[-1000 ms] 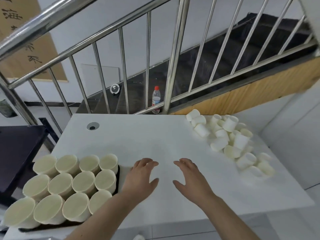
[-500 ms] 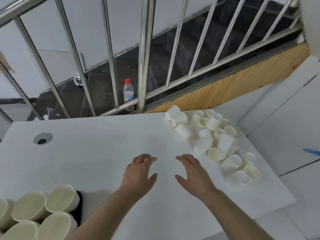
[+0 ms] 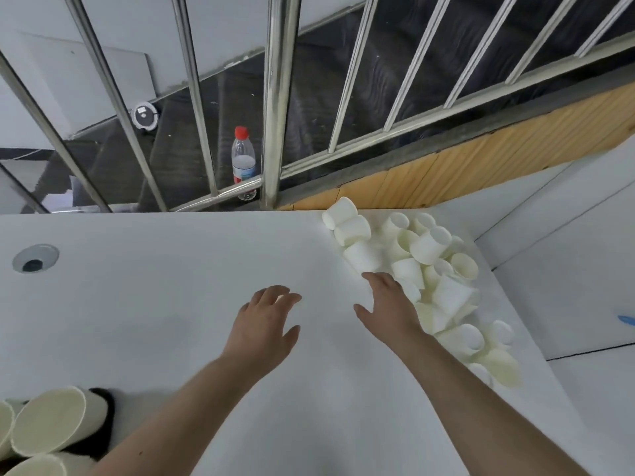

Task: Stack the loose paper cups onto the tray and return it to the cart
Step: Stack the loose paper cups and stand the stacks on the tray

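White flat tabletop below steel stair railing. Pile of loose white paper cups at far right edge. Black tray with upright cups near left corner. Left hand spread, empty. Right hand fingers straight, at pile's edge, gripping nothing.
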